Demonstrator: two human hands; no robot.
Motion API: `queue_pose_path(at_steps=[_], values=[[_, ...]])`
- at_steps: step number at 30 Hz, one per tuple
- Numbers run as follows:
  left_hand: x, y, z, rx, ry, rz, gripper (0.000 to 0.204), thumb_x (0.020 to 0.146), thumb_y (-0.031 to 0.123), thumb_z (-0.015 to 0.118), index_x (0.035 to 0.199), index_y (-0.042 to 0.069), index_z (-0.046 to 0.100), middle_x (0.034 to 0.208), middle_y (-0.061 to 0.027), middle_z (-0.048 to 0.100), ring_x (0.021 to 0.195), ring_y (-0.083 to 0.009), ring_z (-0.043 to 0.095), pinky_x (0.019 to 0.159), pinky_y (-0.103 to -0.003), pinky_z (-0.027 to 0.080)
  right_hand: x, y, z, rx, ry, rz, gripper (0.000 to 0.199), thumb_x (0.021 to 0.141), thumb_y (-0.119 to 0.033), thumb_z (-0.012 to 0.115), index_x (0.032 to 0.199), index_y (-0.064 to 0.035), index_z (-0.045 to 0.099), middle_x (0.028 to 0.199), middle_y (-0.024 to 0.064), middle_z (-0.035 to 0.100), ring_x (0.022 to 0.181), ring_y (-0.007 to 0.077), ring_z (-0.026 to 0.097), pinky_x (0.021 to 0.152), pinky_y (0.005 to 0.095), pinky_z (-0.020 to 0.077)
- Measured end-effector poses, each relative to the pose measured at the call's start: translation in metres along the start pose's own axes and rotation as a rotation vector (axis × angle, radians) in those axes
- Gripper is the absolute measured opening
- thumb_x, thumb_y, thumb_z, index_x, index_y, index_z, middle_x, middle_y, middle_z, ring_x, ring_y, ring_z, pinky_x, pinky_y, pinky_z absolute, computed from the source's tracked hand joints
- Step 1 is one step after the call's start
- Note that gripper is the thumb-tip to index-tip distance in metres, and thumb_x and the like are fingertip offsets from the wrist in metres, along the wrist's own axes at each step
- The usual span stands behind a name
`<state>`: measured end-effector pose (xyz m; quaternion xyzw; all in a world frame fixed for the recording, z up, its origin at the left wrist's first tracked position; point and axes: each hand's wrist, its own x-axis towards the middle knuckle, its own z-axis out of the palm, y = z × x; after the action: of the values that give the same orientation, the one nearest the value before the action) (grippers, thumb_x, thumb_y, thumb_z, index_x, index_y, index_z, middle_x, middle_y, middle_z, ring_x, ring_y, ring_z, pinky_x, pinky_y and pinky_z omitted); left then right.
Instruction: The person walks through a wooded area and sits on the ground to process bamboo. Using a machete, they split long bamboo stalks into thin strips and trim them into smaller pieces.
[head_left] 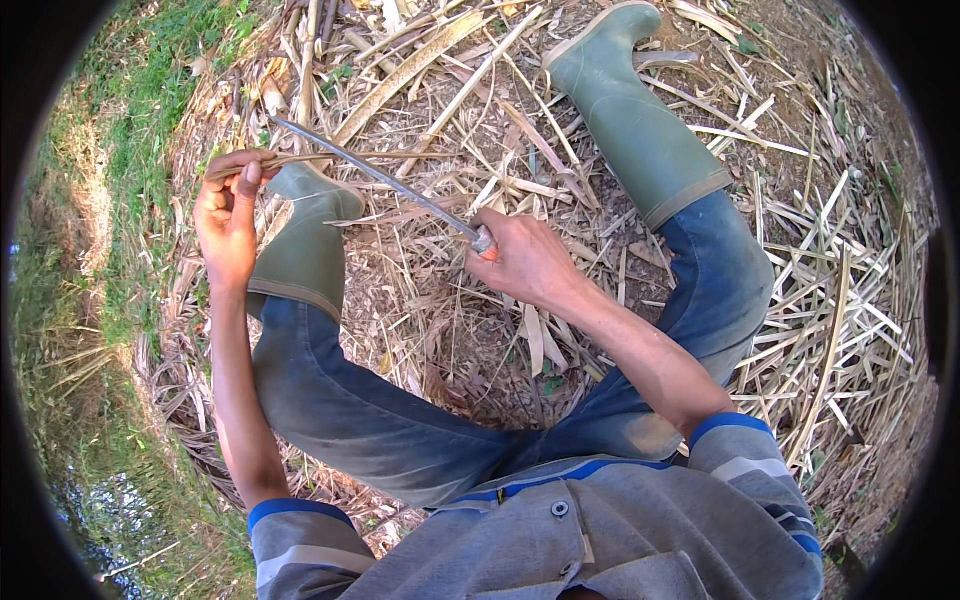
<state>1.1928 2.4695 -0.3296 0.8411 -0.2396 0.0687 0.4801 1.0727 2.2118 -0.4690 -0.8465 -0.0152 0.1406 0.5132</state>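
My right hand [525, 258] is closed round the handle of a long, thin-bladed knife [385, 180]. Its blade slants up and to the left, with the tip above my left boot. Thumb and fingers of my left hand [228, 205] pinch a thin brown plant strip [300, 158], which stretches rightward behind the blade. The strip passes close to the blade, but I cannot tell whether the two touch. Most of the knife's handle is hidden inside my right fist.
My legs are spread, with a green rubber boot [310, 235] at left and another boot [640, 125] at right. Split pale strips [830, 300] lie heaped at right. Longer stalk pieces [410, 75] and dry shavings cover the ground ahead. Green grass [150, 90] grows at left.
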Motion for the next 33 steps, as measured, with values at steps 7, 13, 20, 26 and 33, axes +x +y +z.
queue_pose_path(at_steps=[7, 13, 20, 26, 33], values=[[-0.007, 0.003, -0.003, 0.054, -0.070, 0.057, 0.014, 0.093, 0.010, 0.053, 0.105, 0.001, 0.055, 0.103, -0.0095, 0.063, 0.089, -0.0113, 0.057, 0.082, -0.025, 0.044, 0.003, 0.036, -0.002, -0.107, -0.052, 0.133, 0.029, 0.075, -0.020, 0.062, 0.090, 0.0048, 0.059, 0.068, 0.0170, 0.062, 0.061, 0.0265, 0.062, 0.059, 0.0412, 0.0520], [0.000, -0.001, -0.012, 0.195, -0.069, 0.008, 0.013, 0.093, 0.010, 0.054, 0.103, 0.001, 0.056, 0.101, -0.0094, 0.063, 0.088, -0.0098, 0.057, 0.081, -0.024, 0.045, 0.026, 0.053, 0.014, -0.110, -0.039, 0.168, 0.029, 0.075, -0.017, 0.061, 0.094, 0.0051, 0.060, 0.067, 0.0158, 0.060, 0.061, 0.0219, 0.060, 0.057, 0.0387, 0.0525], [0.002, -0.010, -0.012, 0.015, 0.067, -0.099, 0.016, 0.093, 0.012, 0.054, 0.105, 0.001, 0.057, 0.099, -0.0093, 0.064, 0.086, -0.0116, 0.060, 0.082, -0.026, 0.048, 0.026, 0.060, 0.012, -0.222, -0.036, 0.225, 0.029, 0.077, -0.019, 0.057, 0.090, 0.0062, 0.063, 0.080, 0.0221, 0.065, 0.078, 0.0336, 0.066, 0.075, 0.0429, 0.0531], [-0.003, -0.007, -0.032, 0.005, 0.074, -0.180, 0.023, 0.092, 0.013, 0.056, 0.111, 0.000, 0.056, 0.101, -0.0098, 0.064, 0.092, -0.0134, 0.060, 0.086, -0.027, 0.048, 0.029, 0.064, 0.003, -0.169, -0.055, 0.259, 0.033, 0.074, -0.026, 0.060, 0.088, 0.0038, 0.064, 0.084, 0.0245, 0.065, 0.082, 0.0361, 0.065, 0.079, 0.0437, 0.0506], [-0.007, 0.036, 0.000, 0.141, -0.103, -0.136, 0.025, 0.092, 0.013, 0.056, 0.112, -0.003, 0.055, 0.104, -0.0119, 0.065, 0.098, -0.0150, 0.060, 0.089, -0.027, 0.045, 0.005, 0.002, 0.003, 0.028, -0.065, 0.038, 0.029, 0.075, -0.020, 0.060, 0.091, 0.0032, 0.059, 0.066, 0.0145, 0.062, 0.056, 0.0258, 0.061, 0.058, 0.0410, 0.0510]])
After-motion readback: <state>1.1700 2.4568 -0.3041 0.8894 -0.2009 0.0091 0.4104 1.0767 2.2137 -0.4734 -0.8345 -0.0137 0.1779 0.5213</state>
